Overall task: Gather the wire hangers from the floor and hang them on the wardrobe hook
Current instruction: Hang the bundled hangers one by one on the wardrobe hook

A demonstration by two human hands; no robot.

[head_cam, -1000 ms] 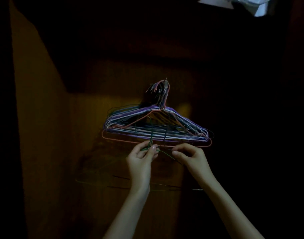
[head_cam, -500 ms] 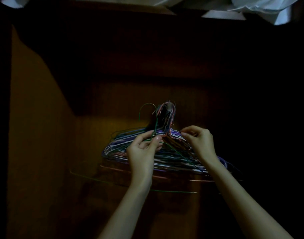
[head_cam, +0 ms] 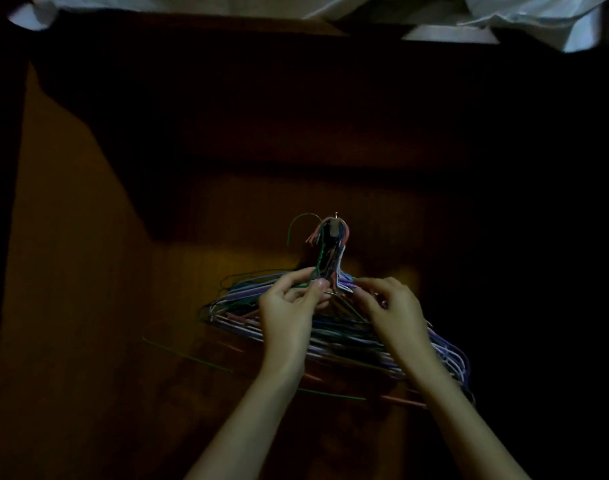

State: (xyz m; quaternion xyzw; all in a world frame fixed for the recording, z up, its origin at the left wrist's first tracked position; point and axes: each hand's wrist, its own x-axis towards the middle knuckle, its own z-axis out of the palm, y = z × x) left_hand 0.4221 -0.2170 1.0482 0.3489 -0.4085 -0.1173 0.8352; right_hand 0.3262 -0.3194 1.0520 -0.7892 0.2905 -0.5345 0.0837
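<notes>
A bundle of wire hangers (head_cam: 247, 317) in purple, white, blue and orange hangs from a small metal wardrobe hook (head_cam: 336, 216) on the dim wooden back panel. My left hand (head_cam: 289, 313) pinches the neck of a green wire hanger (head_cam: 301, 221), whose curved top stands just left of the hook and level with it. The green hanger's bottom bar (head_cam: 189, 357) slants below the bundle. My right hand (head_cam: 393, 313) has curled fingers on the shoulder wires near the necks, just right of the left hand.
The wooden wardrobe side wall (head_cam: 64, 271) stands at the left. White cloth (head_cam: 524, 19) hangs along the top edge. The right side of the wardrobe is in deep shadow.
Both hands have risen from the bundle's bottom bars to the necks, carrying the green hanger upward. Its curved top now stands beside the hook.
</notes>
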